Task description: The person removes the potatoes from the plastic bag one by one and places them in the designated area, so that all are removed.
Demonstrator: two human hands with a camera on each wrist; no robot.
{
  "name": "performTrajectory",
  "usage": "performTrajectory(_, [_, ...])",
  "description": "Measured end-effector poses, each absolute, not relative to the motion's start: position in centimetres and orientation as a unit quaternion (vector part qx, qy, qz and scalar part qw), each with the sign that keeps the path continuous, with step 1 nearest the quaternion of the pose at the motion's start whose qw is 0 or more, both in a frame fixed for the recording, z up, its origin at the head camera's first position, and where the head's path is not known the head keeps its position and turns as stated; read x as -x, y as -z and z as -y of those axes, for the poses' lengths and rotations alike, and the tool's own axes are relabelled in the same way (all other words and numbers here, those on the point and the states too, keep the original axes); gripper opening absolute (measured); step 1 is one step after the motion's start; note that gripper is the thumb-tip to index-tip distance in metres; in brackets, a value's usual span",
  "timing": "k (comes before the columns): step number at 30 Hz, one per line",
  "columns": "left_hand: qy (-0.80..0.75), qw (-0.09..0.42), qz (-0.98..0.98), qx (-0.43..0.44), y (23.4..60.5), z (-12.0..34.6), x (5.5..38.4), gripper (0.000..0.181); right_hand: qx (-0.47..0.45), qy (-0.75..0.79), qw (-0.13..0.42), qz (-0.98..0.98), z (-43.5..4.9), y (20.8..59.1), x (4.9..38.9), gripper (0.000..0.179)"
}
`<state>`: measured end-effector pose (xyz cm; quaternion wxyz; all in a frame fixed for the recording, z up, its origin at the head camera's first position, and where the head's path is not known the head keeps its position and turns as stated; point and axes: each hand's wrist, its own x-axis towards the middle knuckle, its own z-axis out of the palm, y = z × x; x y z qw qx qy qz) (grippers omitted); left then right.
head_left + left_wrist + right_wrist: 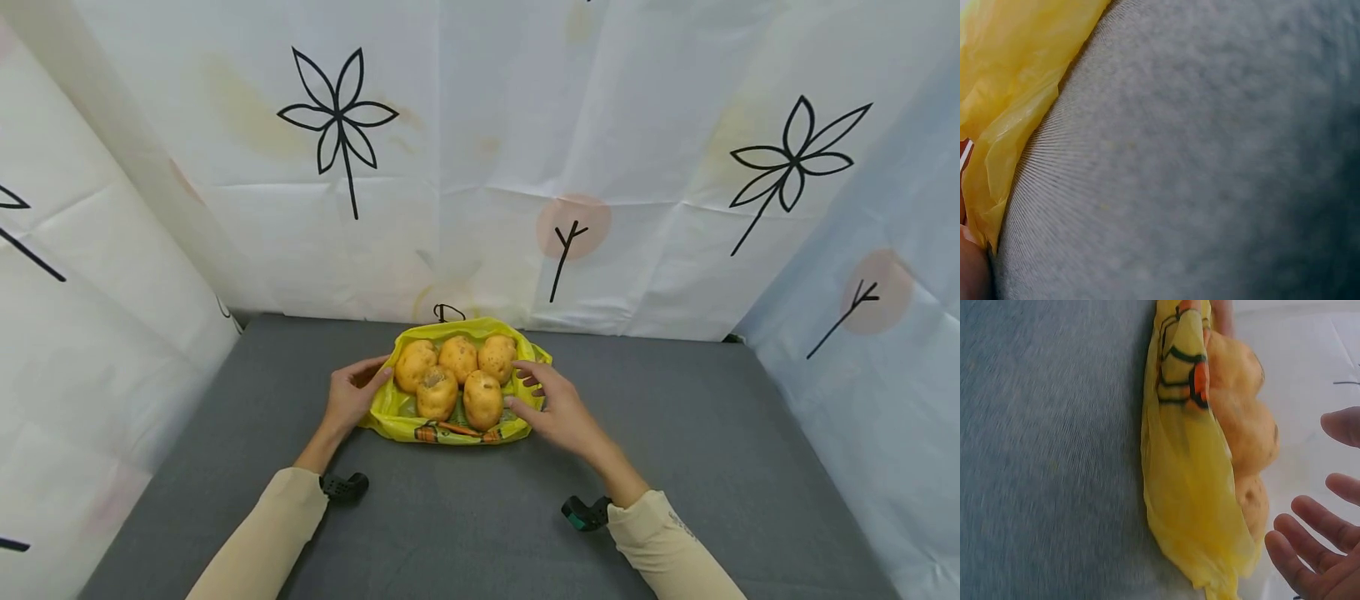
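A yellow plastic bag (401,427) lies with its mouth spread wide, and several potatoes (483,400) sit inside it in two rows. My left hand (351,395) grips the bag's left edge, thumb at the rim; the left wrist view catches only a bit of thumb (972,269) beside the yellow plastic. Over the bag's right side is my right hand (561,410), its fingers spread and nothing between them. In the right wrist view those fingers (1316,525) stand apart from the potatoes (1244,431), which bulge above the bag's rim.
A grey cloth-covered table (465,517) spreads under the bag. White fabric with black flower drawings (337,117) hangs behind it and at both sides. Dark wrist straps (345,487) sit at the ends of both beige sleeves (262,533).
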<state>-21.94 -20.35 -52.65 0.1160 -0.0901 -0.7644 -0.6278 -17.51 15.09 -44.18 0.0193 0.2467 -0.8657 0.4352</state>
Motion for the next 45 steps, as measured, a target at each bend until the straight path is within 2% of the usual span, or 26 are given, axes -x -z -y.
performTrajectory(24, [0.636, 0.112, 0.760, 0.077, 53.0, 20.4, 21.7, 0.032, -0.193, -0.450, -0.049, 0.870, -11.1, 47.3, 18.0, 0.071])
performTrajectory(36, [0.624, 0.105, 0.771, 0.073, 52.8, 20.4, 21.8, 0.031, -0.201, -0.456, -0.042, 0.866, -11.0, 47.9, 18.0, 0.072])
performTrajectory(45, [0.625, 0.106, 0.769, 0.081, 52.9, 20.4, 21.8, 0.033, -0.182, -0.495, -0.038, 0.849, -11.5, 47.0, 17.9, 0.074])
